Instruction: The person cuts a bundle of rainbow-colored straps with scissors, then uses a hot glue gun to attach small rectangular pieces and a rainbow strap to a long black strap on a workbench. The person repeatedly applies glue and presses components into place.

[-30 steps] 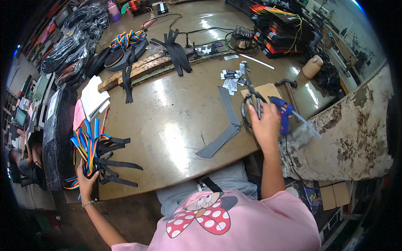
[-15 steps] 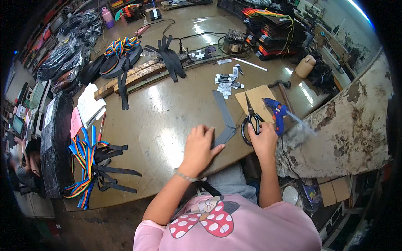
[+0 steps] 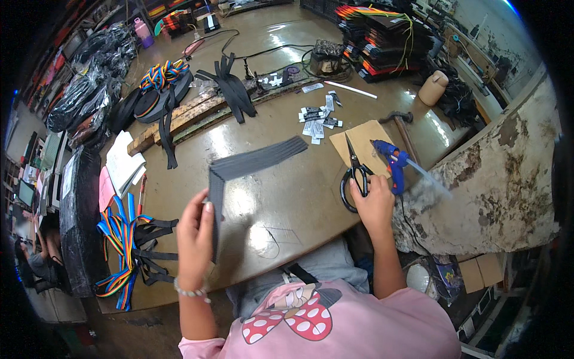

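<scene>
My left hand (image 3: 195,242) is closed round one end of a bundle of flat dark grey straps (image 3: 258,157). The bundle bends sharply at a corner, its longer arm reaching right across the table. My right hand (image 3: 376,206) has its fingers closed on the handles of black-handled scissors (image 3: 353,157). Their blades point away from me and lie over the edge of a piece of brown cardboard (image 3: 363,133). A blue glue gun (image 3: 391,160) rests just right of the scissors, partly over the cardboard.
Small printed labels (image 3: 317,121) lie scattered beyond the cardboard, near a hammer (image 3: 406,134). Multicoloured and black straps (image 3: 124,239) heap at the left edge. A long wooden bar (image 3: 191,113) crosses the far side, and black-and-orange pieces (image 3: 382,45) are stacked behind.
My left hand has picked up the grey straps and carried them left, turning them. My right hand stays at the scissors, with little shift.
</scene>
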The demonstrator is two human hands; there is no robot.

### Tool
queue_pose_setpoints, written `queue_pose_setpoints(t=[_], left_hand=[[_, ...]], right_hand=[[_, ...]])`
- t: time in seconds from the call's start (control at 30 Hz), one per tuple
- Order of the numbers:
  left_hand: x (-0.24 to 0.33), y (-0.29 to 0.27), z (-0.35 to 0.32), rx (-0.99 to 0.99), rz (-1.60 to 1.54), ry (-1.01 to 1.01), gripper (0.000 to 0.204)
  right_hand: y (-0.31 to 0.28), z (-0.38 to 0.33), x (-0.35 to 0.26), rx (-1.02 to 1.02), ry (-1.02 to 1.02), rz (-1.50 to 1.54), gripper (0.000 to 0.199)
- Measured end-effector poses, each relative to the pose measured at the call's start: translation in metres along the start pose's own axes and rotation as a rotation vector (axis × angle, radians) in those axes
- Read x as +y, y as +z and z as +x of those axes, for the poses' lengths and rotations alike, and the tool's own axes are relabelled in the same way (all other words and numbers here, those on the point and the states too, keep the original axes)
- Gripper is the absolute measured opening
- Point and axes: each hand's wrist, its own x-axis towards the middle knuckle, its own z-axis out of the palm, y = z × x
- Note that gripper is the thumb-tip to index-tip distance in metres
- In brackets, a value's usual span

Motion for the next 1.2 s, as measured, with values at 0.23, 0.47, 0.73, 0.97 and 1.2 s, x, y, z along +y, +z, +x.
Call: queue_pose_setpoints(t=[0.23,0.47,0.73,0.97,1.2], left_hand=[[-0.044,-0.024,0.030,-0.072,0.971,0.029,0.044],[-0.070,0.002,0.011,0.074,0.919,0.248,0.049],[-0.076,0.000,0.007,0.059,0.729,0.246,0.038],[-0.072,0.006,0.009,0.122,0.713,0.249,0.036],[-0.070,0.003,0.011,0.077,0.707,0.242,0.036]], right_hand=[[-0.012,0.004,-0.003,-0.122,0.033,0.026,0.036],[-0.011,0.051,-0.039,-0.007,0.013,0.212,0.030],[0.043,0.174,-0.019,0.147,0.009,-0.054,0.027],[0.077,0.200,-0.003,0.205,-0.222,0.102,0.021],[0.107,0.202,-0.010,0.033,-0.059,0.168,0.020]])
